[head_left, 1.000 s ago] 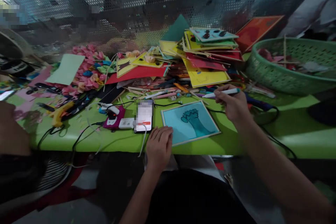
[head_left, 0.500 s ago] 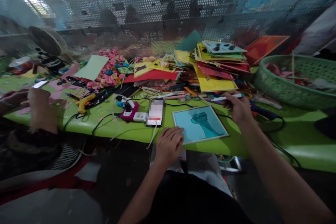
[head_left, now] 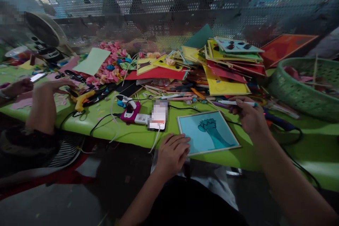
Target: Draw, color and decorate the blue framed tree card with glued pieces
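A light blue card [head_left: 209, 132] with a darker tree-like shape and a pale stick frame lies on the green table [head_left: 265, 152] in front of me. My left hand [head_left: 172, 152] rests at the card's near left corner, fingers loosely curled and touching its edge. My right hand [head_left: 250, 116] hovers just right of the card's far corner, closed around a white marker [head_left: 237, 103] with a teal cap that points right.
A phone [head_left: 158, 116] and a pink charger block [head_left: 129, 112] with cables lie left of the card. Behind are piled coloured cards [head_left: 225, 67], paper flowers [head_left: 108, 70] and a yellow glue gun [head_left: 83, 99]. A green basket [head_left: 304, 84] stands right. Another person's arm [head_left: 42, 106] works at left.
The camera view has swung slightly left and down. My hands keep their places at the card, the right one still holding the marker. The person at left has reached an arm onto the table.
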`<act>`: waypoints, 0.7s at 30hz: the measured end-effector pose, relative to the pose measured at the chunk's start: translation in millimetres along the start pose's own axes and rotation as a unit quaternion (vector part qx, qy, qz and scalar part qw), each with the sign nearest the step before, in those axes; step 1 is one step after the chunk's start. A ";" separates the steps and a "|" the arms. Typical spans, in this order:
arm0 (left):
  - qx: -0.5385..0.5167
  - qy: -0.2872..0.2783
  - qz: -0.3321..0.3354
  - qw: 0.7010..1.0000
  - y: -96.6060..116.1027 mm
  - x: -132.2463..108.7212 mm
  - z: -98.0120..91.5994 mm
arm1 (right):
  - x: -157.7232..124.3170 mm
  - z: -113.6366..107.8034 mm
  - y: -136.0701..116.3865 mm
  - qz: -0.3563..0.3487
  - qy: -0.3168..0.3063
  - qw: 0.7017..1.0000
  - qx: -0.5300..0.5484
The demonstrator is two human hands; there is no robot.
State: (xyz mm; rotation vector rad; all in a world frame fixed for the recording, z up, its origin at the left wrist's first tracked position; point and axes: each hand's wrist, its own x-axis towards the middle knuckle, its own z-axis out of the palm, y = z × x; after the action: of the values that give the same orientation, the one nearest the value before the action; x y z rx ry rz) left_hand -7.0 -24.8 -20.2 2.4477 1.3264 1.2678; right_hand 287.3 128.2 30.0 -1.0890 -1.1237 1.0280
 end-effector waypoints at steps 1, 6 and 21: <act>-0.004 -0.002 -0.001 1.000 0.5 0.5 -0.9 | -1.0 0.8 -0.7 0.005 -0.003 1.000 0.003; -0.010 -0.022 -0.024 0.999 3.7 4.2 -6.1 | -4.4 2.0 -1.2 0.030 -0.014 0.999 0.007; -0.004 -0.051 -0.044 0.998 -1.8 6.0 -3.5 | -19.6 19.4 -0.4 0.080 0.003 0.996 -0.028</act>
State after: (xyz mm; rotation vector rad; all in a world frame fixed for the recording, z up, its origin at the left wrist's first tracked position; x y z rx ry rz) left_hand -8.9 -20.3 -14.9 2.3839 1.3831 1.1112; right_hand 265.4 111.5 29.1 -1.2424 -1.0788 1.1217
